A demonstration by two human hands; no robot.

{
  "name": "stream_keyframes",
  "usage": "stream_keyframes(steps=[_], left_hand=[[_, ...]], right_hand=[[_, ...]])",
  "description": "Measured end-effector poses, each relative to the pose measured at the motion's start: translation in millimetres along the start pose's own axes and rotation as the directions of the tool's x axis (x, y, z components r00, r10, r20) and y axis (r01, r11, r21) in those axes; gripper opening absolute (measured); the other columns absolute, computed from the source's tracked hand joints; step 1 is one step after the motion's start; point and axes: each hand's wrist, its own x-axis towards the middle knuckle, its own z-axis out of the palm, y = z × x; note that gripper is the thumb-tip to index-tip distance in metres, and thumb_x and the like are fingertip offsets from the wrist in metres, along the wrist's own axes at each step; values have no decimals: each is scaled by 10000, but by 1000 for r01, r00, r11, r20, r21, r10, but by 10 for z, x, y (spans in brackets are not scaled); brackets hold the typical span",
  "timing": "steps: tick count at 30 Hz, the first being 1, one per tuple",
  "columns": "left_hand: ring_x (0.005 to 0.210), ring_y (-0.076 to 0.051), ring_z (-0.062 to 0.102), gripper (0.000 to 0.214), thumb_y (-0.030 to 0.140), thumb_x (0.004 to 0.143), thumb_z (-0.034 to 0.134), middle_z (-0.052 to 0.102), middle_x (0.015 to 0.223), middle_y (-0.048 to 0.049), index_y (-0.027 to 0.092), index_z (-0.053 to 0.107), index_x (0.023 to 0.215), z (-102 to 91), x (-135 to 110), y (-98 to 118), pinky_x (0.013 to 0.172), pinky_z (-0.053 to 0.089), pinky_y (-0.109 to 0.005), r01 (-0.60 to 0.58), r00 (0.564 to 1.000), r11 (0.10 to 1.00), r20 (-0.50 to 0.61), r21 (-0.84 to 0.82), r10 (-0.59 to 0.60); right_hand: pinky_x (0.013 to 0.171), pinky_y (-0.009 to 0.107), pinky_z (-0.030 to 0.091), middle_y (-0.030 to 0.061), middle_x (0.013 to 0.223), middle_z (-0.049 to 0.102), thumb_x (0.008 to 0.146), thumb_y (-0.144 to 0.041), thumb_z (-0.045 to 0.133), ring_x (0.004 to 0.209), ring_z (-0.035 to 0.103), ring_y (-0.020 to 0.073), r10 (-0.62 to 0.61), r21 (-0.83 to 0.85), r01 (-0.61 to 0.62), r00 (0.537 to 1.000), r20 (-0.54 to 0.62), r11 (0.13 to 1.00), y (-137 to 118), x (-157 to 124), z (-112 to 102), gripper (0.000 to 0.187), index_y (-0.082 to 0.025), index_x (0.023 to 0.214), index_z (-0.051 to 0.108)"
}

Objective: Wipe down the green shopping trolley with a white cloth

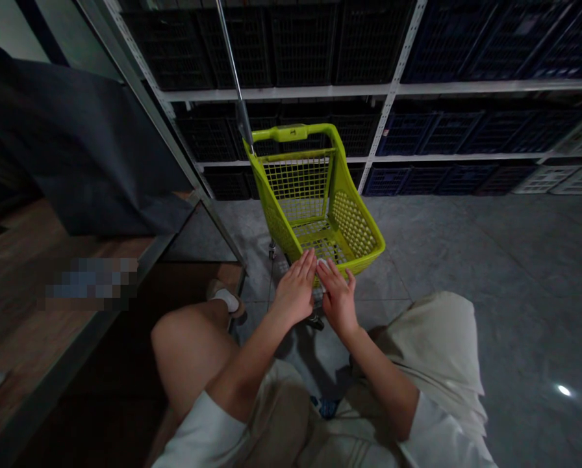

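The left hand (295, 290) and right hand (338, 298) are side by side, open and palms down, with straight, slightly spread fingers and the fingertips close together. A small white scrap (321, 264) sits just beside the right hand's fingers (328, 271), at the near rim of a lime-green shopping cart (354, 257); whether either hand pinches it, I cannot tell. Below the hands are the person's bare thigh (188, 351) and beige shorts (276, 416), with a bunched beige cloth (432, 351) to the right. A foot in a white sock (227, 299) rests on the floor left of the cart. The cart stands on gray tile (490, 286), its wire-mesh back (298, 185) rising to a yellow-green handle (286, 133), with a metal pole (235, 71) just beside it. To the left are a wooden shelf (37, 260) and a dark bag (76, 149). Farther back, white metal racks (393, 91) hold rows of black and navy crates (447, 133).
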Motion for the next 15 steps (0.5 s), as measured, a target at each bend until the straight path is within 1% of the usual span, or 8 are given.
stream_keyframes(steps=[1, 3, 6, 8, 10, 13, 15], left_hand=[[1553, -278, 129, 912, 105, 720, 573, 172, 1668, -190, 56, 182, 1543, -2, -1, 0, 1255, 237, -441, 0, 1000, 1000, 0, 0, 0], [1551, -280, 137, 890, 110, 732, 566, 175, 1666, -196, 39, 191, 1536, -7, -3, 3, 1256, 235, -436, -1, 1000, 1000, 5, 8, 1], [1551, -279, 143, 861, 125, 765, 556, 184, 1663, -199, 41, 187, 1538, -7, -3, 9, 1252, 240, -438, -5, 1000, 1000, -1, 27, 5], [1550, -275, 146, 852, 129, 784, 547, 192, 1661, -197, 56, 172, 1545, -2, -1, 12, 1245, 254, -443, -10, 1000, 999, -8, 33, 11], [1549, -272, 153, 835, 127, 795, 539, 198, 1661, -193, 60, 178, 1544, 3, 2, 15, 1242, 262, -441, -16, 1000, 999, -7, 36, 16], [1549, -273, 156, 795, 130, 809, 535, 193, 1663, -191, 39, 214, 1530, 0, 5, 20, 1251, 241, -425, -17, 1000, 999, 8, 41, 17], [1551, -279, 141, 787, 137, 813, 540, 176, 1664, -200, 13, 223, 1522, -6, 9, 24, 1257, 224, -420, -15, 1000, 999, 27, 44, 14]], right_hand=[[1193, 481, 164, 54, 1457, 578, 747, -16, 416, 1455, 399, 213, -9, -6, 9, 1000, 14, 1000, -11, 3, 0, 761, -258, 1467, 466], [1196, 510, 122, 33, 1460, 576, 744, -14, 421, 1475, 364, 222, -37, -35, 38, 998, 42, 999, 46, 5, -38, 785, -293, 1478, 450], [1198, 538, 72, 3, 1447, 589, 744, -11, 421, 1489, 335, 225, -89, -89, 96, 992, 86, 991, 270, -1, -163, 800, -342, 1471, 454], [1199, 539, 74, -2, 1437, 598, 732, -7, 422, 1488, 335, 223, -107, -136, 120, 990, 96, 983, 487, -4, -267, 807, -346, 1463, 466], [1199, 537, 92, -3, 1425, 610, 718, -3, 417, 1480, 351, 217, -104, -195, 117, 992, 74, 974, 756, -1, -374, 810, -336, 1453, 481], [1193, 541, 115, 2, 1393, 637, 710, 0, 403, 1452, 401, 214, -64, -265, 57, 998, -20, 962, 1208, 31, -510, 792, -319, 1427, 513], [1186, 551, 124, 8, 1364, 658, 717, -4, 397, 1439, 423, 221, -30, -278, 6, 996, -84, 961, 1456, 68, -555, 760, -314, 1394, 547]])
